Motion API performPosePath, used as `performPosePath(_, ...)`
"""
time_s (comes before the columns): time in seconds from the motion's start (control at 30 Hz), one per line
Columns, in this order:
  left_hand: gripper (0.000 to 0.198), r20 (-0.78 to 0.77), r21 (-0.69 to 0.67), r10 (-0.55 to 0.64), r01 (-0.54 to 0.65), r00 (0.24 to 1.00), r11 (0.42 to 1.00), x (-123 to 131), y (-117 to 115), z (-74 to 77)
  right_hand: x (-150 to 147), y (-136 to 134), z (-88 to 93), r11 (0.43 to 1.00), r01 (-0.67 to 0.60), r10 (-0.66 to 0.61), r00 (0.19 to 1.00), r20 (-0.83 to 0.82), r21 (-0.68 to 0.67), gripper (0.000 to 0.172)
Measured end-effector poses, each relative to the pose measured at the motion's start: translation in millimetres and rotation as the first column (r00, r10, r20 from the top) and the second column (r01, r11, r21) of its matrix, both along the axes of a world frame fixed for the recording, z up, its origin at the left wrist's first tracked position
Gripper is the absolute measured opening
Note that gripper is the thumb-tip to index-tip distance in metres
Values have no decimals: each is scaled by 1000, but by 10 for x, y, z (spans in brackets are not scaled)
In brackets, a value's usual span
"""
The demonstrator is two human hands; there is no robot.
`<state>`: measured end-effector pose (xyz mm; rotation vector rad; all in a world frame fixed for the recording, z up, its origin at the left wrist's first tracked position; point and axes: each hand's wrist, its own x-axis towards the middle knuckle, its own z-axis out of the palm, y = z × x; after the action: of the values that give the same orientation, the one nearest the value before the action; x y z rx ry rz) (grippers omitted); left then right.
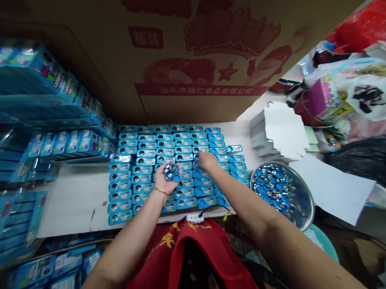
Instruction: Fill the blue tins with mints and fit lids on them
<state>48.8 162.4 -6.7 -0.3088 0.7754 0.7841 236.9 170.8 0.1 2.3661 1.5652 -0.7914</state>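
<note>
My left hand (167,181) is palm up, fingers curled around several small round discs (171,171), shiny silver with blue faces. It is over rows of small blue boxes (120,217) laid out on the white table. Most boxes at the left and middle show a silver round in their window; several on the right show a plain blue circle. My right hand (207,161) reaches down to a box in the right-middle part of the rows, its fingers together. Whatever is between those fingertips is hidden.
At the right stands a metal bowl (307,190) with many similar discs. Behind it are stacked white card pieces (284,129). A large cardboard carton (191,105) closes off the back. Blue packages (60,82) are piled at the left. A white power strip (195,218) lies at the front edge.
</note>
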Motion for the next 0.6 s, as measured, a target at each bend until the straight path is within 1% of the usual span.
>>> performPosePath(0.03, 20, -13, 1, 7, -7, 1000, 1000, 8, 18, -6, -46, -74, 24, 998, 4, -3, 1000, -29, 58, 33)
performPosePath(0.07, 20, -25, 4, 15, -15, 1000, 1000, 19, 35, -15, -111, -159, 46, 989, 12, 0, 996, -86, 147, 29)
performPosePath(0.1, 19, -32, 13, 21, -21, 999, 1000, 32, 49, -26, -193, -249, 61, 967, 21, 24, 985, -172, 256, 26)
performPosePath(0.17, 18, -28, 47, 24, -23, 999, 999, 73, 69, -49, -391, -422, 71, 885, 60, 126, 925, -360, 462, 20)
performPosePath(0.2, 18, -22, 65, 27, -26, 999, 998, 98, 74, -58, -488, -492, 64, 844, 93, 170, 888, -427, 529, 18)
performPosePath(0.23, 17, -11, 79, 30, -29, 999, 996, 123, 77, -62, -569, -545, 49, 817, 128, 188, 863, -470, 562, 16)
performPosePath(0.3, 15, 4, 79, 48, -49, 999, 996, 162, 78, -56, -638, -588, 2, 793, 208, 159, 836, -525, 572, 12)
performPosePath(0.33, 13, 7, 70, 57, -58, 998, 996, 171, 79, -47, -614, -577, -24, 794, 245, 127, 829, -545, 556, 11)
performPosePath(0.4, 12, 10, 54, 53, -53, 999, 997, 165, 86, -23, -453, -494, -66, 819, 276, 54, 836, -546, 502, 13)
performPosePath(0.43, 11, 5, 51, 47, -47, 999, 998, 153, 91, -12, -335, -425, -79, 847, 259, 8, 868, -497, 465, 16)
performPosePath(0.5, 12, -11, 52, 33, -33, 999, 998, 119, 96, 5, -92, -247, -89, 906, 188, -66, 948, -311, 379, 19)
performPosePath(0.53, 12, -21, 55, 26, -24, 999, 998, 102, 95, 10, 8, -146, -91, 935, 140, -72, 975, -211, 327, 19)
performPosePath(0.6, 13, -34, 61, 11, -9, 999, 998, 79, 81, 11, 132, 56, -98, 970, 73, -53, 994, -93, 233, 20)
